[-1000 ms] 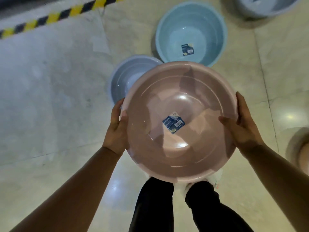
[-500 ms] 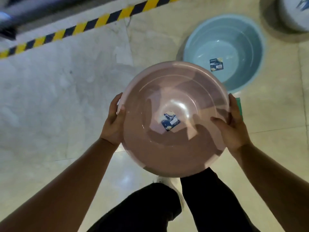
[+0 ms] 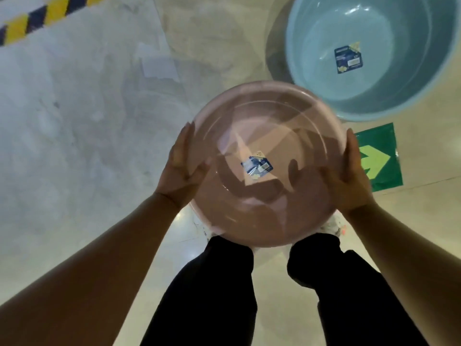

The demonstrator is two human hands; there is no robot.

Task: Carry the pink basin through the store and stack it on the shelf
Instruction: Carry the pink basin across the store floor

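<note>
- Nearest the camera, two legs in black trousers (image 3: 207, 293) are showing at the lower middle of the view, with pale shoes (image 3: 331, 224) partly hidden beneath the basin.
- Above the legs, the pink basin (image 3: 264, 166) is being held off the floor at its two sides, mouth upward and tilted slightly, with a small blue label (image 3: 257, 166) lying in its bottom.
- The left hand (image 3: 180, 168) is gripping the basin's left rim, fingers wrapped along the outside wall and thumb hooked over into the inside.
- The right hand (image 3: 349, 178) is clasping the right rim in the same way, thumb lying inside and fingers closed on the outer wall.
- Beyond the right hand, a green floor sticker (image 3: 379, 158) with a pale arrow pointing right is lying flat on the tiles, partly covered by that hand.
- Further off at upper right, a light blue basin (image 3: 374, 56) is sitting on the polished floor (image 3: 87, 121), carrying its own blue label; its near rim is partly overlapped in view by the pink basin's far rim.
- Farthest, at upper left, a yellow-and-black hazard stripe (image 3: 37, 21) is running across the floor.
</note>
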